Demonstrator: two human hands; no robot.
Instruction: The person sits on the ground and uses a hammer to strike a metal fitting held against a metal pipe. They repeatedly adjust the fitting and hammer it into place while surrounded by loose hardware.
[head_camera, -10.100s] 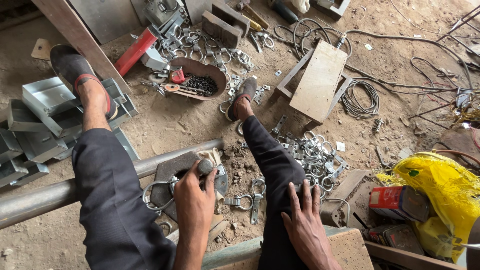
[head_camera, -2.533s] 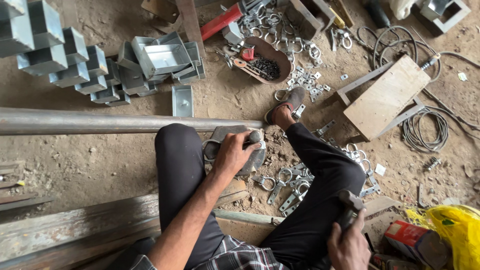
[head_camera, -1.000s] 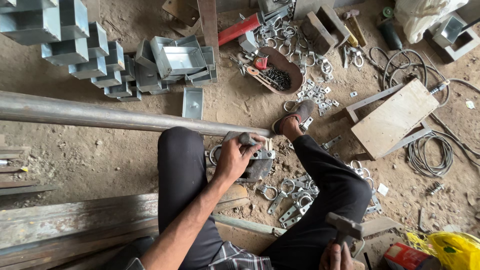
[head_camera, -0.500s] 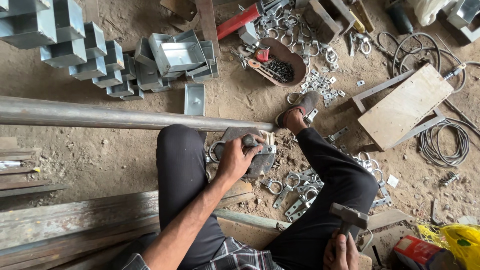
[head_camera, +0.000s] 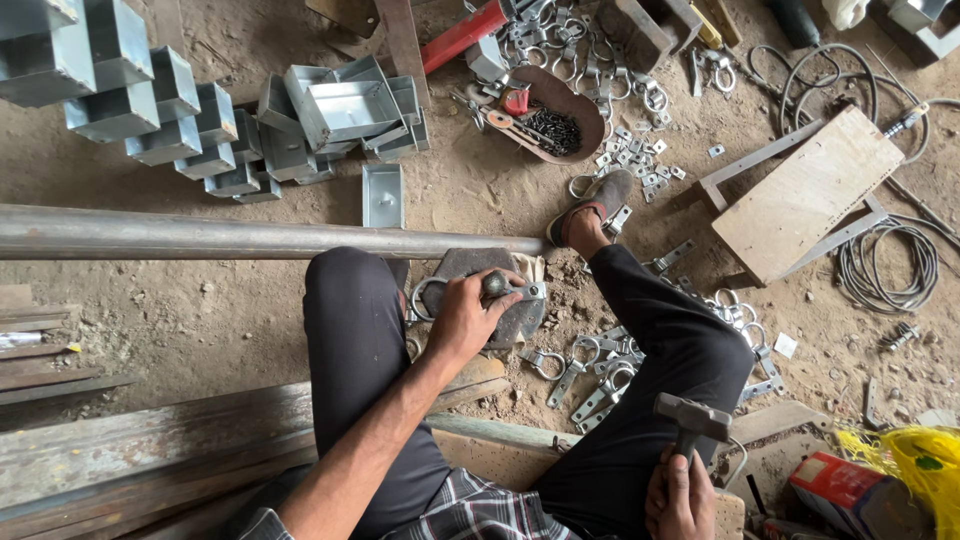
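Note:
I sit on the ground with both legs in dark trousers stretched forward. My left hand (head_camera: 462, 320) grips a metal clamp ring (head_camera: 505, 291) and holds it down on a dark steel block (head_camera: 520, 318) between my knees. My right hand (head_camera: 682, 492) is low at the frame's bottom edge, closed around the handle of a hammer (head_camera: 692, 418), whose head is raised above my right thigh. A long steel pipe (head_camera: 200, 236) runs from the left edge to the block.
Several loose clamp rings (head_camera: 600, 362) lie on the dirt by my right leg. Galvanised metal boxes (head_camera: 340, 110) are stacked at the upper left. A bowl of dark screws (head_camera: 555, 125), a wooden board (head_camera: 805, 195), coiled cable (head_camera: 890, 265) and a yellow bag (head_camera: 915, 462) lie around.
The hammer in my right hand has come up into view above my right thigh. My left hand stays on the clamp ring on the block.

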